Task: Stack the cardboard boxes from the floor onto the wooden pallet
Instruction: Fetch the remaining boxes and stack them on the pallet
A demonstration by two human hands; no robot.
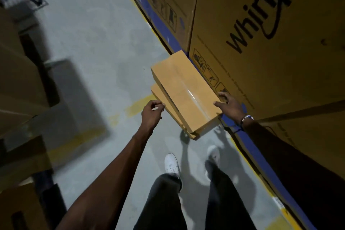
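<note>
Two flat cardboard boxes lie stacked on the grey floor against the big cartons. The top box (pixel 184 91) has clear tape along its middle; the lower box (pixel 162 99) peeks out on its left side. My left hand (pixel 152 113) hovers just left of the stack, fingers curled loosely, holding nothing. My right hand (pixel 228 105) rests with spread fingers on the top box's right near corner, wearing a wristband. No wooden pallet is in view.
Tall printed appliance cartons (pixel 276 43) with a blue base strip form a wall on the right. More cartons (pixel 20 84) stand blurred on the left. Grey concrete floor (pixel 97 43) with yellow line marks runs between. My feet in white shoes (pixel 171 164) stand below the stack.
</note>
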